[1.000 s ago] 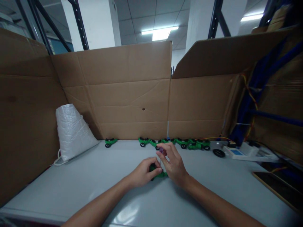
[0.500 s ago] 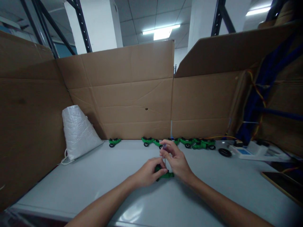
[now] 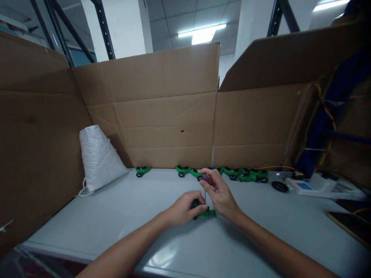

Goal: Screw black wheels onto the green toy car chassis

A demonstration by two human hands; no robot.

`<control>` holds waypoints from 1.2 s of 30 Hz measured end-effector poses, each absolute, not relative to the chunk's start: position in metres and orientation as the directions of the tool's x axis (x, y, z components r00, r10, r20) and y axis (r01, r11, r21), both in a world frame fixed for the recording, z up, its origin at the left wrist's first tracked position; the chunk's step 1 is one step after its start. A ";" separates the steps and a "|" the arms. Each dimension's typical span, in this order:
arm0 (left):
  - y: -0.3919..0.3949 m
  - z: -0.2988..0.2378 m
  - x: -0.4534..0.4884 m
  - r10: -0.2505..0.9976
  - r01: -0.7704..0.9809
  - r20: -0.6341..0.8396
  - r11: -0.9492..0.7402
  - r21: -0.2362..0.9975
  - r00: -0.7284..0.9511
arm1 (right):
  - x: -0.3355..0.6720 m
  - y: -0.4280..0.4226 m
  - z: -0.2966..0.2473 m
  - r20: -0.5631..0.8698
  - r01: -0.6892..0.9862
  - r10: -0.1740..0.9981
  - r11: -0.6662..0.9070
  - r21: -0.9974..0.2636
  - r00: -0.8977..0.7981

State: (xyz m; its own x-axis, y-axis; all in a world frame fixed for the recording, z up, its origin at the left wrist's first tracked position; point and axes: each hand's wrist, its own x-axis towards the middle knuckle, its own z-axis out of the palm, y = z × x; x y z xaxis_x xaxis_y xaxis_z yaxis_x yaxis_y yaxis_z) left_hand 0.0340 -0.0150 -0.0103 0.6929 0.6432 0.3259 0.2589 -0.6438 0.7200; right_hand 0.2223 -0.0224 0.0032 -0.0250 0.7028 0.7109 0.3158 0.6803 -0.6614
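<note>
A green toy vehicle with black wheels rests on the pale tabletop, partly covered by fingers. My left hand is closed around its left part and steadies it. Above it, my right hand pinches the purplish handle of a small screwdriver. The thin shaft points straight down at the toy; where its tip meets the toy is hidden by my left fingers.
More green toy vehicles line the back of the table, with one apart at left. A white padded bag leans at left. Cardboard walls surround the table. A black ring and white power strip lie at right.
The camera view has shifted slightly. My right fingers have changed position a little around the screwdriver handle, showing more of it. My left hand keeps its hold on the toy.
</note>
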 end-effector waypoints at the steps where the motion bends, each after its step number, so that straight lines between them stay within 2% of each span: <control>1: -0.015 -0.010 0.034 0.643 0.263 0.323 -0.644 0.718 0.694 | 0.223 -0.023 0.005 0.734 0.352 0.679 0.690 -0.632 -0.015; 4: -0.017 -0.007 0.034 0.650 0.286 0.318 -0.649 0.705 0.691 | 0.223 -0.027 0.009 0.785 0.419 0.619 0.720 -0.553 -0.026; 7: -0.018 -0.003 0.034 0.649 0.304 0.318 -0.660 0.688 0.691 | 0.223 -0.030 0.008 0.794 0.415 0.605 0.737 -0.533 -0.054; 12: -0.018 -0.001 0.034 0.652 0.335 0.304 -0.667 0.666 0.695 | 0.221 -0.029 0.002 0.748 0.317 0.660 0.726 -0.610 -0.070; 19: -0.014 -0.005 0.034 0.645 0.289 0.309 -0.650 0.703 0.699 | 0.221 -0.024 0.002 0.683 0.179 0.730 0.668 -0.722 0.029; 29: -0.013 -0.005 0.033 0.659 0.296 0.294 -0.632 0.716 0.692 | 0.220 -0.030 0.015 0.613 0.001 0.790 0.613 -0.790 -0.001; 33: -0.013 -0.005 0.034 0.676 0.295 0.280 -0.604 0.741 0.681 | 0.219 -0.032 0.014 0.639 0.058 0.768 0.640 -0.766 -0.038; 36: -0.012 -0.006 0.033 0.677 0.287 0.286 -0.602 0.745 0.678 | 0.219 -0.030 0.012 0.678 0.146 0.735 0.672 -0.726 -0.006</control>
State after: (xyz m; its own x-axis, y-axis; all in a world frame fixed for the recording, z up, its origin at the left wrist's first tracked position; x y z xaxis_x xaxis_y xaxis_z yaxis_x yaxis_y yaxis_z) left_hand 0.0334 -0.0122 -0.0063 0.6784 0.6769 0.2856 0.2873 -0.6022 0.7449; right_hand 0.2188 -0.0298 0.0117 -0.0064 0.7350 0.6781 0.1462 0.6715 -0.7264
